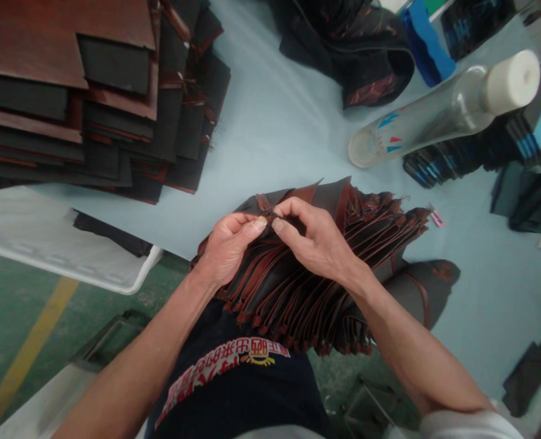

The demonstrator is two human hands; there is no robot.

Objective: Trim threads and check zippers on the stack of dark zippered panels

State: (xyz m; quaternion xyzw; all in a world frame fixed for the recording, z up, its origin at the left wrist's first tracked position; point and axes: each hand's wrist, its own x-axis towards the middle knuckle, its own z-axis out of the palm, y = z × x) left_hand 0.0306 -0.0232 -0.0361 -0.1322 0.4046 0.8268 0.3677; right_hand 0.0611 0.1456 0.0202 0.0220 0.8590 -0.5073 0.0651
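In the head view, a thick bundle of brown and black leather-like pieces (297,292) lies at the table's front edge, its many layers fanned toward me. Over its far side, my left hand (229,244) and my right hand (313,235) meet thumb to thumb. Both pinch the small dark brown edge of a leather piece (266,206), where thread seems to show. The fingertips hide much of that spot. To the right, a rolled dark piece with a brown strip (416,292) touches the bundle.
Stacked brown and black panels (114,110) with loose threads stand at left. A clear bottle with a white cap (439,119) is at upper right, near dark folded pieces (439,161). Pink-handled snips (435,216) lie right of the bundle. A white bin (91,262) sits below left.
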